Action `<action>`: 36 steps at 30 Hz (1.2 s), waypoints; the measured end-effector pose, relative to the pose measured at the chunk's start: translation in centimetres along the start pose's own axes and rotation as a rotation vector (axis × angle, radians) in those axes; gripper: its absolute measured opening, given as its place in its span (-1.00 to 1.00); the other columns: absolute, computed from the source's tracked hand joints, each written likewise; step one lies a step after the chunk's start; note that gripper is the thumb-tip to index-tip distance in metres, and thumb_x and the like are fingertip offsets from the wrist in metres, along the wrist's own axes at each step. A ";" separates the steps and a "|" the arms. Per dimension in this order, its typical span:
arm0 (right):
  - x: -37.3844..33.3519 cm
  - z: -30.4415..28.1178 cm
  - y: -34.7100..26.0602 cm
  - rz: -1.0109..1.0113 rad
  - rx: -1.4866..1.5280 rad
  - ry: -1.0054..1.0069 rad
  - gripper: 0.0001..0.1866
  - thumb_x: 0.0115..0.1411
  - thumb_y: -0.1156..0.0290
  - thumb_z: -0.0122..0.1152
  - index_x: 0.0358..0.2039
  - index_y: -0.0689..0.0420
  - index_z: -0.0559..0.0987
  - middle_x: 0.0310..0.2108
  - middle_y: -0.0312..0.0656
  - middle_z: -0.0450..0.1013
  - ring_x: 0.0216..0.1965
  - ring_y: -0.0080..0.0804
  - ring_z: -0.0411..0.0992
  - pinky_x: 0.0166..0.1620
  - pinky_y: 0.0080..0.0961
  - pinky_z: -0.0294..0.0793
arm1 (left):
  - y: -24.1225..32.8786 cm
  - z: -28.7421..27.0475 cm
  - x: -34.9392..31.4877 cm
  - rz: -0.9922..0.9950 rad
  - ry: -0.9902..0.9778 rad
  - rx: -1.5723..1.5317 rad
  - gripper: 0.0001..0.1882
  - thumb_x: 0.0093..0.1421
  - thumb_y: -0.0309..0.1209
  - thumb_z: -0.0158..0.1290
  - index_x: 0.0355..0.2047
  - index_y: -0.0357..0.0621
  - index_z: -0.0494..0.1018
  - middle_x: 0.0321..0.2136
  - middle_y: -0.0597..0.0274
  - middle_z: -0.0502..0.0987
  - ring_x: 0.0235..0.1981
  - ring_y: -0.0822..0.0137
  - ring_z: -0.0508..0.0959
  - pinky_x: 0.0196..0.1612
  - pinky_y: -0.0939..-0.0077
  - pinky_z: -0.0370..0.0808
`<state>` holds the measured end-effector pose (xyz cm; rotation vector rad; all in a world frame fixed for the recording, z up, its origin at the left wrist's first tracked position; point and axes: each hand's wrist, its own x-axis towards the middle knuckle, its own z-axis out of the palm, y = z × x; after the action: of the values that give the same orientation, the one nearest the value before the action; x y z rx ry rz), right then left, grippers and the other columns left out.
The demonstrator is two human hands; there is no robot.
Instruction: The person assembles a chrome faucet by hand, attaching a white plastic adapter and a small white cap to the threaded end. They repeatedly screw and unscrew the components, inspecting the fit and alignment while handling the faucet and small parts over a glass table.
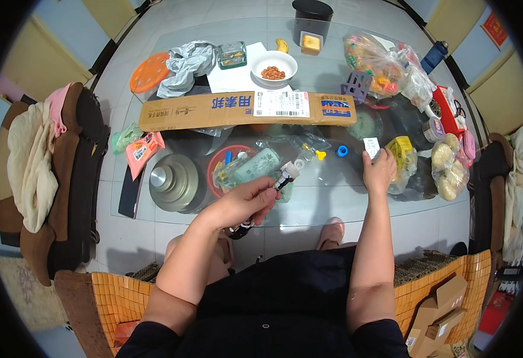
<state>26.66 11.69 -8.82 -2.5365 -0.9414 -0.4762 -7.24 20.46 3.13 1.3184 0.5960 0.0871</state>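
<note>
My left hand (244, 204) is closed around a black-and-chrome tube-like fitting (286, 174) with a white end; its exact kind is unclear. The white end points up and away, and dark shiny parts show below the hand. Over the right side of the glass table, my right hand (380, 173) pinches a small white printed slip (372, 147). Between the hands lie a blue ring-shaped piece (342, 151) and a clear bag with a yellow piece (320, 156). A yellow-printed plastic bag (402, 161) lies just right of my right hand.
A long cardboard box (231, 113) lies across the glass table (309, 209). Beyond it stands a white bowl of nuts (280, 60). At left are a round metal stand (175, 190) and a red basin (215, 162); at right, a bag of pale round food (450, 173).
</note>
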 end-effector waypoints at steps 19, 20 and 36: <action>-5.1 -11.9 -9.3 0.042 1.348 -0.951 -0.73 0.07 0.59 0.16 -0.16 0.25 0.52 -0.17 -0.25 0.42 -0.19 -0.56 0.39 -0.15 -0.66 0.37 | -0.6 4.1 1.4 0.419 0.570 0.938 -0.72 0.19 -0.30 0.00 -0.09 0.00 0.44 -0.45 0.23 0.52 -0.40 0.16 0.53 -0.37 0.30 0.44; -5.0 -12.1 -9.0 -0.018 1.385 -0.994 -0.71 0.15 0.52 0.07 -0.10 0.31 0.49 -0.07 -0.21 0.37 -0.09 -0.53 0.35 -0.06 -0.61 0.34 | -0.5 4.0 1.5 0.425 0.585 0.967 -0.72 0.18 -0.29 0.01 -0.09 0.00 0.44 -0.45 0.24 0.52 -0.40 0.13 0.53 -0.37 0.28 0.44; -4.3 -10.8 -7.6 0.295 1.502 -1.264 -0.84 0.23 0.34 0.10 -0.35 0.17 0.44 -0.46 -0.40 0.40 -0.52 -0.75 0.25 -0.50 -0.80 0.17 | -1.2 4.2 2.2 0.634 0.614 1.348 -0.66 0.04 -0.37 0.08 -0.12 -0.05 0.45 -0.52 0.32 0.39 -0.46 0.34 0.45 -0.35 0.47 0.37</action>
<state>16.53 9.59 0.50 -1.2053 -0.6780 1.5018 -3.76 17.25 1.71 2.8185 0.7457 0.7273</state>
